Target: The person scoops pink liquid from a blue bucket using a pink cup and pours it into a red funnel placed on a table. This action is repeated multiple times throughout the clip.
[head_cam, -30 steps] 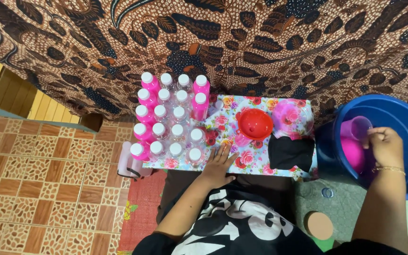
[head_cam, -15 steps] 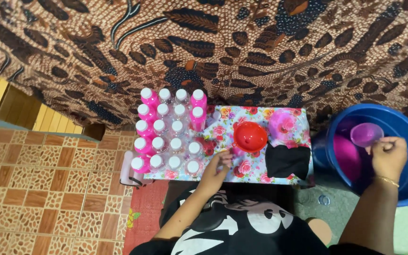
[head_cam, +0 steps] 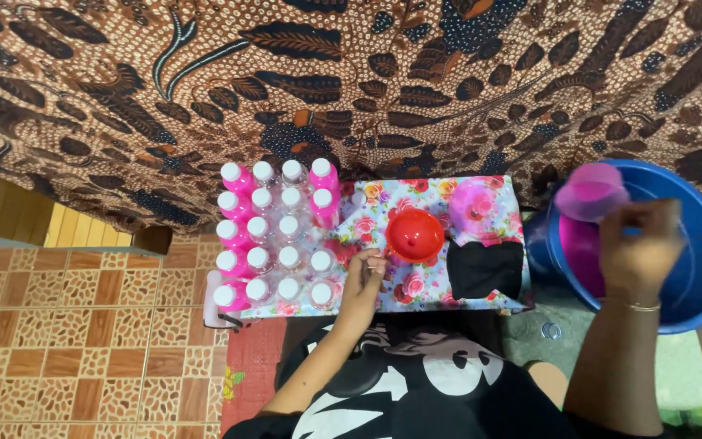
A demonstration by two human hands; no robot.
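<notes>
Pink and translucent, the small plastic cup (head_cam: 591, 192) hangs above the near rim of the blue basin (head_cam: 692, 284), gripped from below by the right hand (head_cam: 638, 248), which is blurred with motion; its fingers are closed around the cup. Pink liquid (head_cam: 582, 256) lies inside the basin. To the left, the red funnel (head_cam: 414, 236) sits on the floral-covered low table (head_cam: 424, 284), apparently seated in a bottle that it hides. The left hand (head_cam: 363, 280) rests just beside the funnel, fingers curled near its rim; whether it grips the hidden bottle I cannot tell.

Judging from this, a good pour calls for carrying the cup level across the gap, steadying the funnel with the left hand, and tipping slowly into its middle so nothing spills onto the cloth.

Farther left stand rows of white-capped bottles (head_cam: 274, 236), some filled pink, some clear. A black cloth (head_cam: 485, 268) lies on the table's right end, below a pink lid-like disc (head_cam: 471, 203). Brown patterned batik fabric (head_cam: 327, 73) hangs behind.
</notes>
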